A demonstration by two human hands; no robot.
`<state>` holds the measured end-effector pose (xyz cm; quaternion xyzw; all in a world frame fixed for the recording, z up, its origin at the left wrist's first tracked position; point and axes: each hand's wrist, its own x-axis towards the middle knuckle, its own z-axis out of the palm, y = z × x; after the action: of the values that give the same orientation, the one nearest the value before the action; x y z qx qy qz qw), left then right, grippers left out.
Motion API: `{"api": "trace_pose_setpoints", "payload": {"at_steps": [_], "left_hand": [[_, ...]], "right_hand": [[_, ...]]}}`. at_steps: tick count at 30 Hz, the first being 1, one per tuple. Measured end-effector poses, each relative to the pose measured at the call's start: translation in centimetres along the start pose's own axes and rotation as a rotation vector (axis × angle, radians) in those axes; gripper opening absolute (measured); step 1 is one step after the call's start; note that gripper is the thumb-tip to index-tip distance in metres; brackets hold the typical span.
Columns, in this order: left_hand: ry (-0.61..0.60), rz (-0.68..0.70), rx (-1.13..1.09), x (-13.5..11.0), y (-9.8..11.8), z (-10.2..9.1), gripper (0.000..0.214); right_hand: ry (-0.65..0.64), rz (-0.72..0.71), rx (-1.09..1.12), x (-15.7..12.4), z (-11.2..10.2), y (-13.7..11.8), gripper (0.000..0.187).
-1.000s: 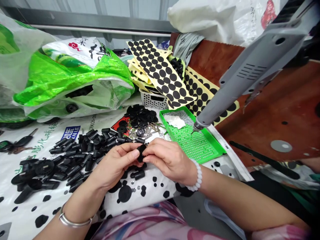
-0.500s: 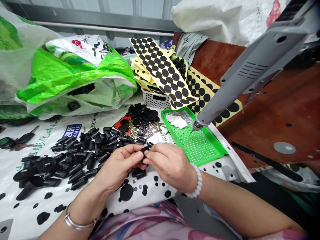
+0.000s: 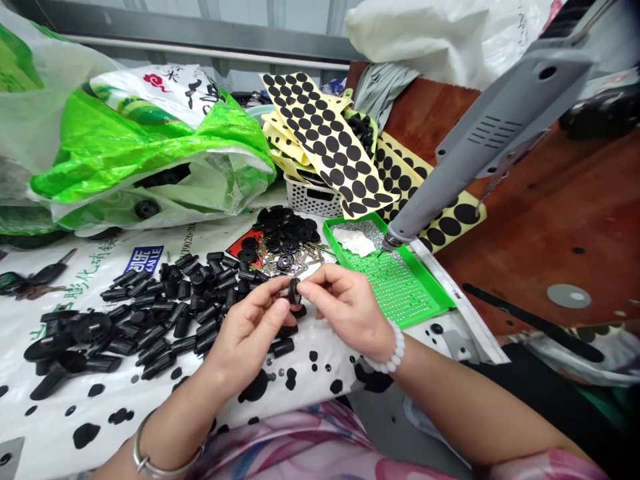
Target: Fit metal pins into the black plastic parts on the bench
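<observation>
Between my two hands is a small round black plastic disc (image 3: 295,291), held on edge above the table. My left hand (image 3: 253,327) grips it from the left with thumb and fingers. From the right, my right hand (image 3: 345,307) pinches the same disc by its rim. Just left of my hands lies a heap of black cylindrical plastic parts (image 3: 183,323). Beyond my fingers is a pile of black discs (image 3: 285,230), with small metal strips (image 3: 305,257) beside it.
A green tray (image 3: 427,313) of tiny screws stands at the right, under a grey electric screwdriver (image 3: 440,173). Sheets of black round stickers (image 3: 330,137) lean on a white basket (image 3: 313,199). Green-and-white bags (image 3: 150,153) fill the back left; keys (image 3: 45,280) lie far left.
Both hands have risen slightly away from me with the disc. The disc now stands more edge-on, and my right hand has turned, its fingers less bunched.
</observation>
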<state>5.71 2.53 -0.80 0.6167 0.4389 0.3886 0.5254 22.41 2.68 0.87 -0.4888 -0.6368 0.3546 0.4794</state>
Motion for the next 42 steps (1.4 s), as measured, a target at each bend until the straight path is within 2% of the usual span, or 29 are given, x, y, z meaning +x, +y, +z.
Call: {"api": "trace_pose_setpoints", "payload": {"at_steps": [3,5,7,11,14,18,21,22,25,33,42], "left_hand": [[0.051,0.252,0.328,-0.3,-0.5,-0.3,0.038],[0.06,0.373,0.497,-0.3,-0.8,-0.4,0.028],[0.068,0.417,0.583,-0.3,-0.9,-0.4,0.021],[0.008,0.421,0.62,-0.3,-0.5,-0.4,0.015],[-0.066,0.384,0.6,-0.4,-0.2,-0.7,0.015],[-0.015,0.388,0.596,-0.5,-0.2,-1.0,0.02],[0.023,0.414,0.604,-0.5,-0.4,-1.1,0.021],[0.031,0.411,0.601,-0.5,-0.5,-1.1,0.022],[0.07,0.372,0.565,-0.5,-0.7,-1.5,0.024],[0.178,0.268,0.347,-1.1,-0.7,-2.2,0.019],[0.202,0.361,0.505,-1.4,-1.5,-1.9,0.015]], "right_hand": [[-0.017,0.144,0.107,0.3,-0.2,-0.2,0.028],[-0.025,0.145,0.129,0.3,-0.1,-0.3,0.027],[-0.028,0.115,0.134,0.2,0.1,-0.3,0.025],[-0.021,0.03,0.043,0.0,0.5,-0.3,0.024],[-0.008,-0.106,-0.116,-0.1,0.5,-0.3,0.024],[-0.01,-0.279,-0.28,-0.3,0.6,-0.6,0.023],[-0.024,-0.235,-0.379,-0.7,0.9,-0.9,0.042],[-0.041,-0.216,-0.395,-0.7,1.1,-1.0,0.044],[-0.098,-0.242,-0.381,-0.9,1.5,-1.0,0.035],[-0.145,-0.44,-0.288,-0.8,0.8,-0.8,0.04],[-0.119,-0.619,-0.347,-1.4,2.2,-0.5,0.044]]}}
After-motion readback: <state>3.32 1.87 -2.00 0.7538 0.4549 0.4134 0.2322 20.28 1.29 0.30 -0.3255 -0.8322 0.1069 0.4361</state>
